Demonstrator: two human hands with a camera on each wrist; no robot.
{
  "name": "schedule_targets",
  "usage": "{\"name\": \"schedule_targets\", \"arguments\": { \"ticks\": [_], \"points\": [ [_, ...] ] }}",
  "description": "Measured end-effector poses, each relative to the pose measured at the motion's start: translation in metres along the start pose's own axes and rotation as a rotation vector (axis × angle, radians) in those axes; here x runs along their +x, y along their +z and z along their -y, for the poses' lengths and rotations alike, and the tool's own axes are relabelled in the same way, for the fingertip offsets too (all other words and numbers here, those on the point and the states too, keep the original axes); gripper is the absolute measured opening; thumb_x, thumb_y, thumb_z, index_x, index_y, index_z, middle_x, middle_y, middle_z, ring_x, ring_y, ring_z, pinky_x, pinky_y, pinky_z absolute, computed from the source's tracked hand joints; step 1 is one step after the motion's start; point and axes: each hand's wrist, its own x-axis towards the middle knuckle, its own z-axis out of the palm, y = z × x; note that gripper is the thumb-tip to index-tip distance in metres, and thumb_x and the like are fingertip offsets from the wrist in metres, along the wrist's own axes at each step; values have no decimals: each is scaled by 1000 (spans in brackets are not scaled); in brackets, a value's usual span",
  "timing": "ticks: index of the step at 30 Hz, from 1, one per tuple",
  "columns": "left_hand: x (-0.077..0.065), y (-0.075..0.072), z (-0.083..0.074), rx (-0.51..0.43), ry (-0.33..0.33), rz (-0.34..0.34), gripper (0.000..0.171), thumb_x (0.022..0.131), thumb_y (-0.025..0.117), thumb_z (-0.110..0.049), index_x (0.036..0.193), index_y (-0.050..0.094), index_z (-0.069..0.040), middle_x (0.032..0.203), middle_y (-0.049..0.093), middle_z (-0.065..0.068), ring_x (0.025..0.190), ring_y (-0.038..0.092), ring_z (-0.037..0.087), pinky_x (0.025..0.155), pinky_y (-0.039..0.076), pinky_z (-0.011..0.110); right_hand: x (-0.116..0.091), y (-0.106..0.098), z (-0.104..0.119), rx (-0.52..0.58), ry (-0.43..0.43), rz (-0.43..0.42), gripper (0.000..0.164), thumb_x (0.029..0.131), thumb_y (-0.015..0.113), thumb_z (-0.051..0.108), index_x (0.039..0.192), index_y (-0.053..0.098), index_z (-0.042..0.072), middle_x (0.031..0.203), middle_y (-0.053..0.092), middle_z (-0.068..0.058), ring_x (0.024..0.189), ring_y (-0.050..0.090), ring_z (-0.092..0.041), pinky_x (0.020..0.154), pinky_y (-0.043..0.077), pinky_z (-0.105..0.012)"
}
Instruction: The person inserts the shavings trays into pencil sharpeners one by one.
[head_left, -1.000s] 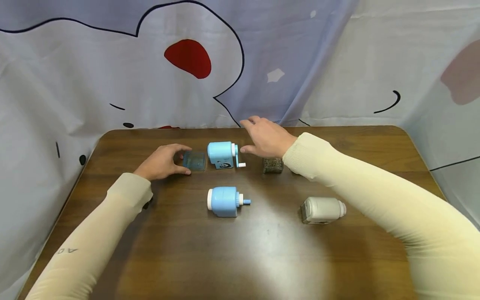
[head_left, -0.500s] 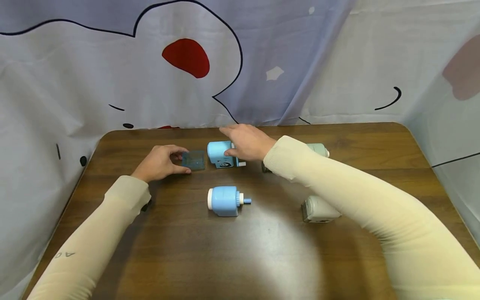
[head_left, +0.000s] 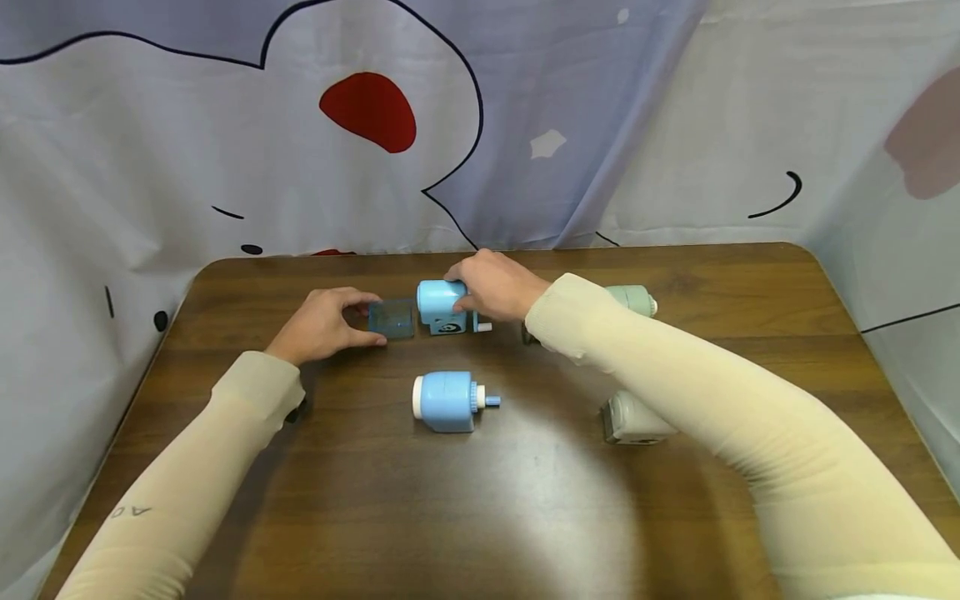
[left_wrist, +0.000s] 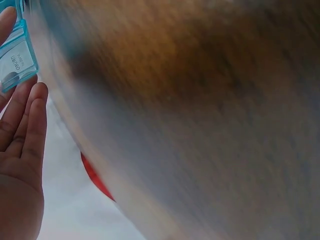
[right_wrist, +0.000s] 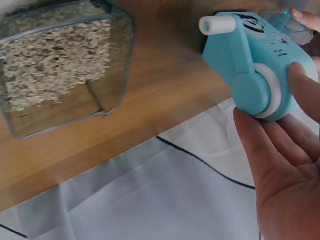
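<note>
A light blue crank pencil sharpener (head_left: 441,300) with a panda picture sits near the back of the table. My right hand (head_left: 498,285) grips its crank end from behind; the right wrist view shows the thumb on one side of the sharpener (right_wrist: 260,65) and fingers on the other. Just left of it is a see-through blue shavings drawer (head_left: 392,319). My left hand (head_left: 326,323) holds this between thumb and fingers. Printing shows on the drawer (left_wrist: 19,57) in the left wrist view.
A darker blue crank sharpener (head_left: 446,402) lies in front. To the right are a greyish one (head_left: 637,419) and a green one (head_left: 633,298), both partly behind the right sleeve. A clear box of shavings (right_wrist: 60,65) stands nearby. Curtains hang behind the table.
My right hand has moved left, from above the crank side onto the light blue sharpener, and now grips it. The left hand stays at the drawer.
</note>
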Motion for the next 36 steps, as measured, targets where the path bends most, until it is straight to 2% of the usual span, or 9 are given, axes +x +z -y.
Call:
{"name": "schedule_targets", "arguments": {
  "ticks": [3,11,17,23,29,36],
  "points": [
    [0,0,-2,7,3,-7,65,66,81,-46,117,64,-10,100,64,4,90,57,18,77,48,38,-3,-1,-3,29,25,-3,41,82,73,26,117,65,6,106,67,-3,86,61,-11,79,49,-28],
    [4,1,-9,23,38,-26,61,66,82,-42,115,66,-8,100,64,5,86,56,17,75,47,36,-1,0,-7,22,33,6,42,82,73,27,118,65,6,107,67,-4,87,61,-12,80,49,-28],
    [10,0,-17,31,46,-19,61,66,83,-40,115,65,-7,101,64,6,87,56,18,76,48,36,-1,0,-6,22,56,5,43,81,73,27,118,65,7,107,67,-3,87,61,-12,80,49,-28],
    [15,3,-22,44,43,-6,63,66,83,-41,116,65,-8,105,64,4,89,56,18,78,48,37,-1,-1,-6,8,42,6,42,82,73,26,117,65,6,108,67,-5,88,60,-13,80,49,-28],
    [21,5,-28,53,81,-12,62,66,83,-40,116,65,-8,104,64,4,89,55,18,78,47,37,-1,-2,-6,13,65,15,42,82,73,26,118,65,6,110,66,-5,88,60,-13,80,48,-28],
    [23,6,-32,56,83,0,61,65,84,-38,115,65,-8,103,65,3,88,55,17,79,46,37,-2,-4,-6,23,61,17,43,82,73,27,119,64,6,111,66,-5,89,60,-13,80,48,-27]
  ]
}}
